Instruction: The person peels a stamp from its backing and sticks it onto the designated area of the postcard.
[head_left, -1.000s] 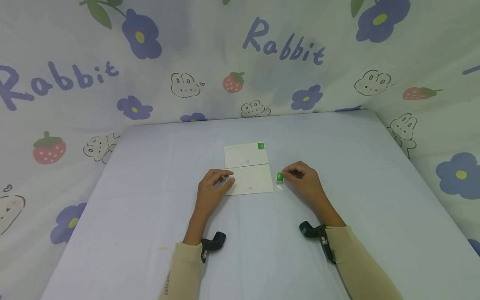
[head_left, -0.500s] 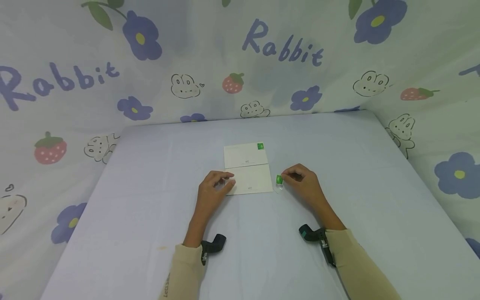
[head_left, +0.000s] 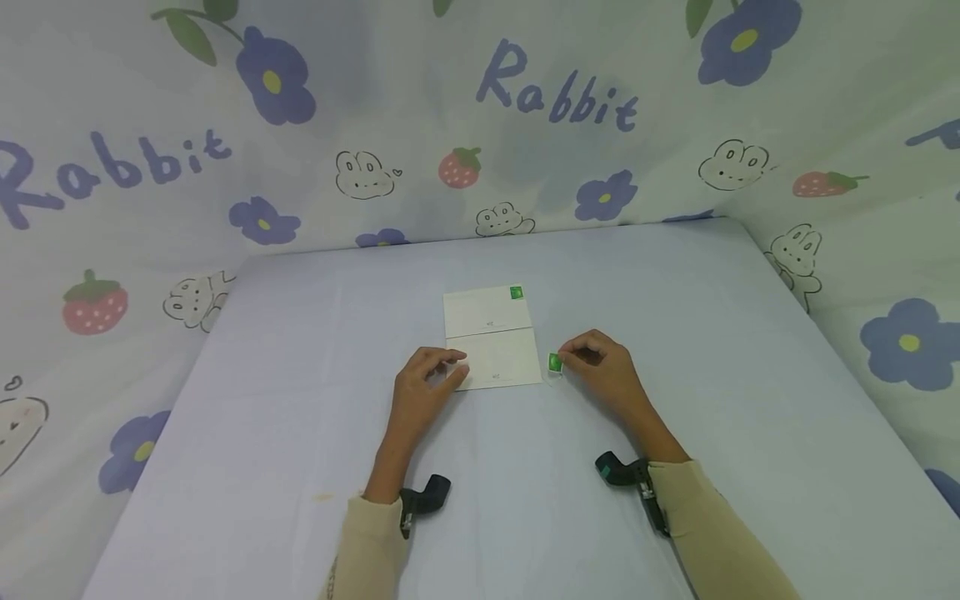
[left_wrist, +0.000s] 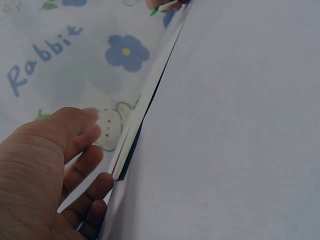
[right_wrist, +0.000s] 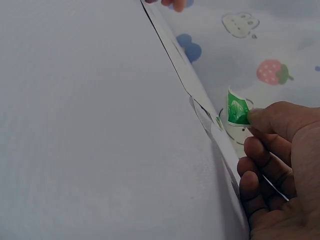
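Two cream envelopes lie edge to edge on the table. The far envelope [head_left: 480, 311] bears a green stamp [head_left: 516, 293] in its upper right corner; the near envelope [head_left: 501, 358] has small print low on its face. My left hand [head_left: 422, 387] rests at the near envelope's left edge, fingers loosely bent, and in the left wrist view a fingertip meets its corner. Right of that envelope, my right hand [head_left: 603, 367] pinches a small green stamp [right_wrist: 237, 109] between thumb and forefinger. The stamp is slightly curled and held above the table.
A small clear film piece [head_left: 553, 381] lies under the held stamp, beside the near envelope's right edge. White cloth covers the table [head_left: 315, 333]. A printed curtain [head_left: 420, 100] hangs behind it. Each wrist carries a black camera mount [head_left: 429, 496].
My right hand and the pinched stamp have come slightly nearer, so the stamp now hangs over the clear film. My left hand stays at the envelope's left edge. The head view has shifted slightly.
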